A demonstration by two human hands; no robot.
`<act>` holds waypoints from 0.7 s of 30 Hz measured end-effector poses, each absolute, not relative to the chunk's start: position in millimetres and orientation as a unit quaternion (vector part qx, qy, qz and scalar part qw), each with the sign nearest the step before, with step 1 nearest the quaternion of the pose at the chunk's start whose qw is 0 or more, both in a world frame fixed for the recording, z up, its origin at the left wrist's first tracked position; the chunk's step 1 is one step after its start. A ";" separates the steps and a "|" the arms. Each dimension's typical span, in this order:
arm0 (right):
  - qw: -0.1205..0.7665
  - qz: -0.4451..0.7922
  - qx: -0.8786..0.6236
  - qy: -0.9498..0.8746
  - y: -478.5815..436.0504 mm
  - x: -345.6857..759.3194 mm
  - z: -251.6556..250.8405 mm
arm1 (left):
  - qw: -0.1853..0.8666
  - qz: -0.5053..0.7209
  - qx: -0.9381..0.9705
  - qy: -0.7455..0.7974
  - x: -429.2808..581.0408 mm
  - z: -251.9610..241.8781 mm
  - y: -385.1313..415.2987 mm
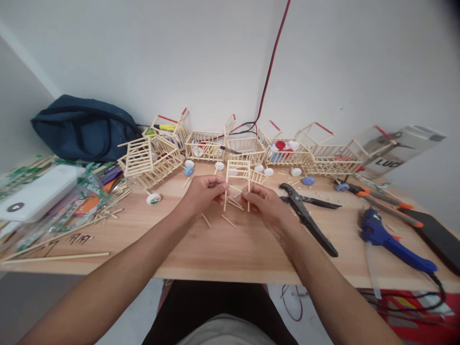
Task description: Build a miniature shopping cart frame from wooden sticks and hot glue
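Between my two hands stands a small frame of thin wooden sticks [238,164], with two long legs and several crossbars near its top. My left hand [209,190] pinches the left leg between thumb and fingers. On the other side, my right hand [261,199] grips the right leg the same way. Short cut sticks [229,221] lie on the wood just below the frame. Behind it stand several miniature shopping carts made of sticks, one of them [245,149] directly beyond the frame. A small ladder-like stick piece [258,177] lies by my right fingers.
Black pliers [309,218] lie right of my right hand, and a blue glue gun [393,242] farther right near orange-handled pliers [386,203]. At left are a white power bank [43,191], loose sticks and wrappers. A dark blue bag [86,127] rests against the wall.
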State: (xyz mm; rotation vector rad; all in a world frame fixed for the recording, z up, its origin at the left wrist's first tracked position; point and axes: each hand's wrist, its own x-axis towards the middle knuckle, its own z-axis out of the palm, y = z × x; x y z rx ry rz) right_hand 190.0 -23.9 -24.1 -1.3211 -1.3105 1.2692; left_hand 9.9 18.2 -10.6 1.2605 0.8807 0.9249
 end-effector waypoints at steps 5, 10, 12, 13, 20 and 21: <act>0.326 0.497 -0.537 -0.599 -27.4 198.2 -14.5 | 0.636 0.393 0.539 0.387 7.9 -12.7 21.9; 0.212 0.439 -0.541 -0.685 -34.0 213.5 -8.3 | 0.646 0.363 0.530 0.413 8.9 -14.8 21.4; 0.181 0.411 -0.550 -0.704 -36.5 216.4 -8.0 | 0.648 0.352 0.531 0.418 10.8 -15.4 20.0; 0.174 0.399 -0.556 -0.708 -37.6 216.7 -8.3 | 0.650 0.351 0.529 0.418 11.8 -15.7 19.3; 0.177 0.389 -0.581 -0.692 -45.0 213.3 -9.2 | 0.698 0.348 0.483 0.398 14.3 -19.3 17.0; 0.181 0.405 -0.578 -0.685 -46.4 213.3 -9.0 | 0.705 0.343 0.480 0.394 14.3 -19.9 16.7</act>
